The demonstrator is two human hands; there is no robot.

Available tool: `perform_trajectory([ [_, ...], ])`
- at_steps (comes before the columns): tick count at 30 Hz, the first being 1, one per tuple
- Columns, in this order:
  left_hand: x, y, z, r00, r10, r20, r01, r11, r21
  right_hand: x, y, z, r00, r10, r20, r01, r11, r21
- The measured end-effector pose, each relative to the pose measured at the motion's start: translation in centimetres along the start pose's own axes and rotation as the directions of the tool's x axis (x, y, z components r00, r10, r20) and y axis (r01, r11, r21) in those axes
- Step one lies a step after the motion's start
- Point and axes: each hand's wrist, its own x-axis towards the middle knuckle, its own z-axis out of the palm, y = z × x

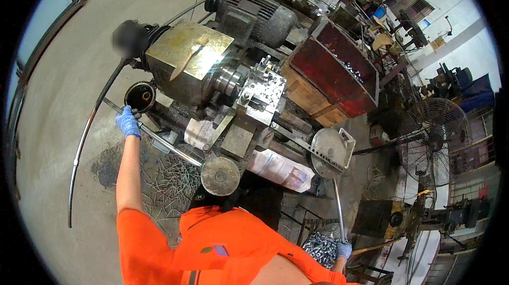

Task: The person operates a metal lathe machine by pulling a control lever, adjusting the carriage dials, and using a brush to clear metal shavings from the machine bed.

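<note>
My left hand (pixel 128 122), in a blue glove, is closed around a long steel lever (pixel 172 145). The lever slopes from beside an oily round cup (pixel 140 96) down to a round metal hub (pixel 220 176). At the lower right, my right hand (pixel 343 250), also gloved, is closed on the end of a second steel lever (pixel 338 205). This lever hangs from a round metal disc (pixel 327 144). Between the levers stands an oily lathe-like machine, with a chuck (pixel 227 80) and a slide block (pixel 262 94) sprinkled with metal chips.
A brush (pixel 186 64) lies on the machine's metal housing (pixel 169 46), near a motor (pixel 257 17). Beyond the slide is a red bin (pixel 336 68) holding small metal parts. Thin rods (pixel 172 181) litter the floor. Shiny parts (pixel 319 249) fill a basket. A large fan (pixel 433 139) stands right.
</note>
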Motion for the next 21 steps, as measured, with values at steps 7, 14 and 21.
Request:
perform_trajectory([
  [7,-0.3,0.4,0.0,1.000,-0.020,-0.005,0.020,1.000,0.001,0.1,0.1,0.6,0.999,0.032,-0.031,-0.032,0.999,0.015],
  [14,-0.2,0.0,-0.2,1.000,0.000,-0.005,0.000,1.000,0.031,0.2,0.7,1.2,0.998,0.051,-0.041,-0.049,0.998,0.037],
  [21,0.3,-0.3,-0.5,1.000,-0.005,-0.001,0.005,0.999,0.053,0.3,1.0,1.3,0.999,0.053,-0.007,-0.053,0.998,0.039],
])
